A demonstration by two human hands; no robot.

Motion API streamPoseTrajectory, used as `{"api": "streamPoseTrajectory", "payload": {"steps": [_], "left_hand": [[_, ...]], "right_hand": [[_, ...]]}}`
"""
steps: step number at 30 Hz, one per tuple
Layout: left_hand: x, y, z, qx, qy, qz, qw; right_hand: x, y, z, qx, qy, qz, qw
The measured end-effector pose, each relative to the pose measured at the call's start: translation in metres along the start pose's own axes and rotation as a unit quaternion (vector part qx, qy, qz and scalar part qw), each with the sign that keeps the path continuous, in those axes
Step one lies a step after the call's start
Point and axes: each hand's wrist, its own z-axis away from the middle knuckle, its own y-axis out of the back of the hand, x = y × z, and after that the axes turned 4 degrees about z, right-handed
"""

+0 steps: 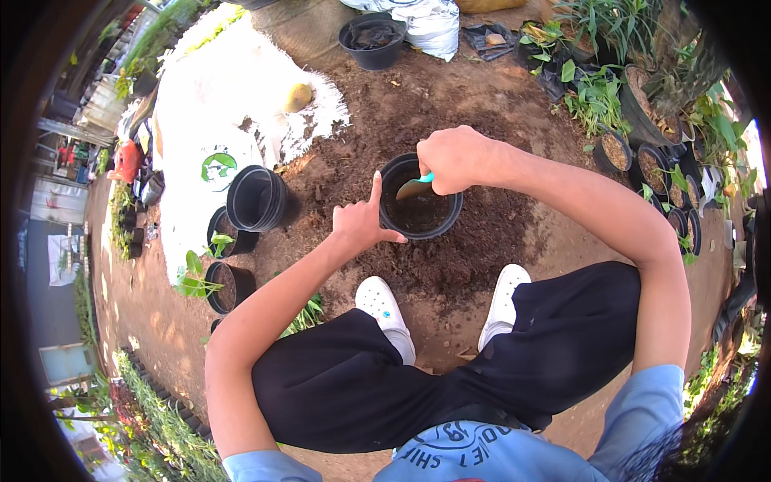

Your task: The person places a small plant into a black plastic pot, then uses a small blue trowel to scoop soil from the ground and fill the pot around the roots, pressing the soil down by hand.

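Note:
A round black plastic pot (456,222) stands on the ground before me with dark soil (421,214) inside. My right hand (461,159) is a fist around the turquoise handle of a hand trowel (412,189); its blade reaches down into the pot, and most of the handle is hidden by the fingers. At the pot's left side is my left hand (359,222), thumb and index finger spread along the rim to steady it, the other fingers curled. Loose dark soil (494,241) lies heaped around the pot.
Nested empty black pots (256,199) stand to the left, beside potted seedlings (229,286). A white woven sack (211,108) lies spread there with a yellowish round object (297,97) on it. Another black pot (373,42) is at the back. Several planted pots (653,169) line the right.

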Motion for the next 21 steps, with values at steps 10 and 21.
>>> {"api": "streamPoseTrajectory", "payload": {"steps": [10, 21], "left_hand": [[0.000, -0.001, -0.001, 0.003, 0.004, -0.011, 1.000], [0.001, 0.001, 0.000, -0.001, 0.006, -0.009, 1.000]], "right_hand": [[0.022, -0.021, -0.014, 0.008, -0.025, 0.040, 0.999], [0.000, -0.015, -0.005, -0.004, -0.040, 0.052, 0.998]]}}
